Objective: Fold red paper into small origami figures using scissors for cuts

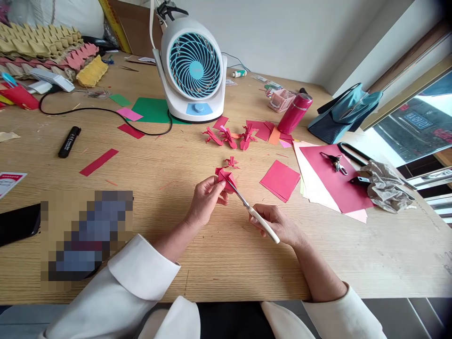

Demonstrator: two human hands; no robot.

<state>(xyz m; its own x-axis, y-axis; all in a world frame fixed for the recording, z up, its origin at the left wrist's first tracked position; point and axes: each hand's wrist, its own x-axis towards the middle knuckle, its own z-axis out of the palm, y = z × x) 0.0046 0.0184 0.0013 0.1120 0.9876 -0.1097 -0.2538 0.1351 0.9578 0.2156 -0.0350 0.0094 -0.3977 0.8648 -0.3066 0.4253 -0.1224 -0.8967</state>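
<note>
Pinched in my left hand point(206, 197) is a small folded piece of red paper point(226, 178). My right hand point(275, 221) is closed around the white handles of a pair of scissors point(263, 222), whose metal blades reach up and left onto the red paper. Just beyond my left hand lies a small folded red paper figure point(232, 162). Farther back, several more folded red figures point(229, 138) sit in a row. A stack of square red paper sheets point(280, 180) lies to the right of the scissors.
A white fan point(196, 70) stands at the back. Right of it are a red flask point(295, 113), a teal bag point(344, 115) and large paper sheets point(335, 179) with keys on top. Leftward lie a black marker point(69, 142), a red strip point(99, 162) and a phone point(19, 223).
</note>
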